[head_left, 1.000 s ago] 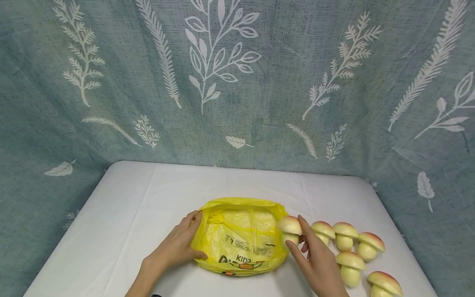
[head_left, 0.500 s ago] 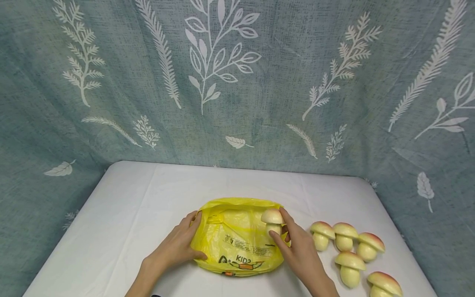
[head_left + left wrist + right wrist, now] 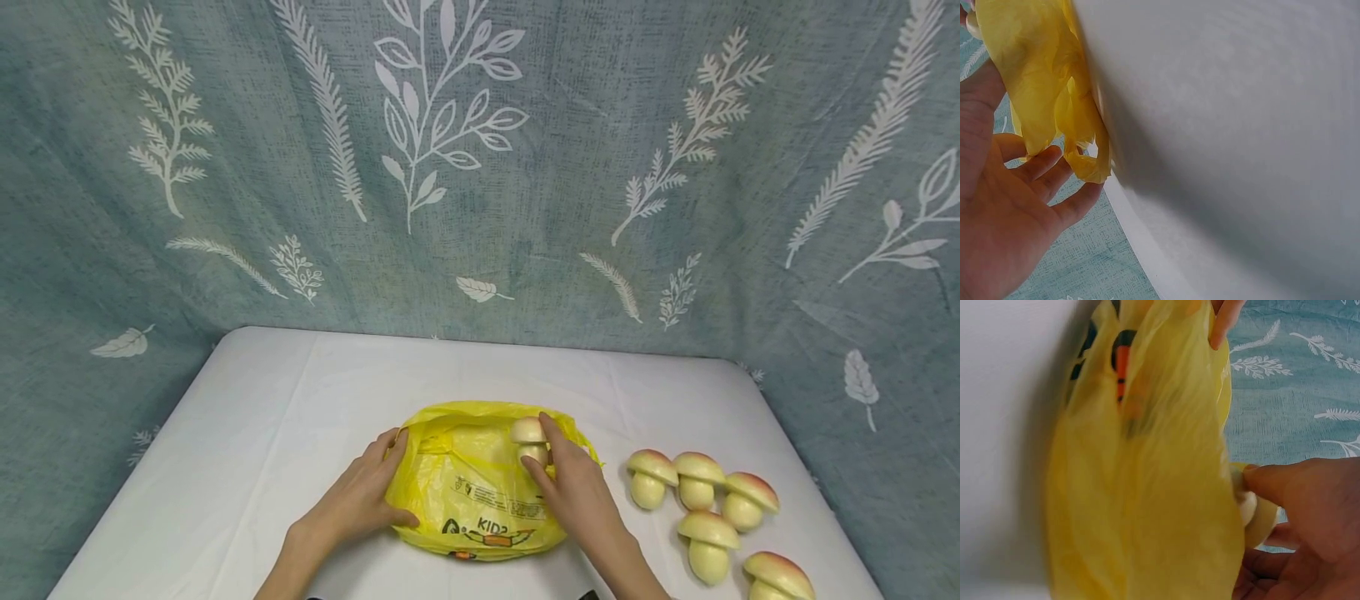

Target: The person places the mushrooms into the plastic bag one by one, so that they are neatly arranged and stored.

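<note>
I see the mushroom (image 3: 529, 437) upright at the mouth of the yellow bag (image 3: 480, 408), over its right half; how deep, I can't tell. The right hand (image 3: 573, 483) pinches it between thumb and fingers. I'd lower it clear of the rim before releasing. The left hand (image 3: 363, 492), spread wide, holds the bag's left edge; I'd keep that steady. Against half a second ago, the mushroom is further left and more of the bag's right edge shows; the five other mushrooms (image 3: 707, 533) haven't shifted.
</note>
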Tool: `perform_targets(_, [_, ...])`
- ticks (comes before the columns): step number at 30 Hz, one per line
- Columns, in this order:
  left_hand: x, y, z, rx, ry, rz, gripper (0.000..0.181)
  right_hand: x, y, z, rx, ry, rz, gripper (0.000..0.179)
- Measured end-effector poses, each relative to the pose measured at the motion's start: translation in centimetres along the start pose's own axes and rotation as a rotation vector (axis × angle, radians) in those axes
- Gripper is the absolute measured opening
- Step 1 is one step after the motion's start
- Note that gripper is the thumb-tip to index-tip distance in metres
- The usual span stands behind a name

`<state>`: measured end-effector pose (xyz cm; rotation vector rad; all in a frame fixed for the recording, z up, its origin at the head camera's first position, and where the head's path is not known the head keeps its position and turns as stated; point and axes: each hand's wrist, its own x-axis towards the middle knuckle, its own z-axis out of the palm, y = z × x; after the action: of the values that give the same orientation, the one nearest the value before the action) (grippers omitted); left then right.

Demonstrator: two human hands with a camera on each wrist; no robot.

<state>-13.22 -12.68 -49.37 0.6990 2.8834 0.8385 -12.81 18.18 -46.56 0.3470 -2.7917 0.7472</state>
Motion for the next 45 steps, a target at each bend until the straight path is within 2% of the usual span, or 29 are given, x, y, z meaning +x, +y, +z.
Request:
perform_targets(8, [0.0,0.0,0.0,-0.010,-0.002,-0.008,0.117,0.8,-0.7,0.9,-0.042,-0.057,0.058,0.065])
perform_targets(16, [0.0,0.0,0.1,0.002,-0.005,-0.008,0.117,1.3,-0.9,1.5,-0.100,-0.025,0.047,0.060])
perform_targets(20, [-0.1,0.1,0.0,0.000,-0.005,-0.008,0.117,1.6,-1.1,1.7,-0.115,-0.045,0.068,0.060])
perform_targets(32, [0.0,0.0,0.0,0.004,-0.008,-0.006,0.117,1.8,-1.0,2.1,-0.117,-0.069,0.086,0.059])
perform_targets(39, [0.1,0.0,0.0,0.000,-0.005,-0.003,0.117,1.9,-0.8,2.1,-0.102,-0.100,0.143,0.061])
perform_targets(45, [0.1,-0.1,0.0,0.009,0.002,-0.001,0.117,1.9,-0.8,1.9,-0.096,-0.097,0.125,0.059])
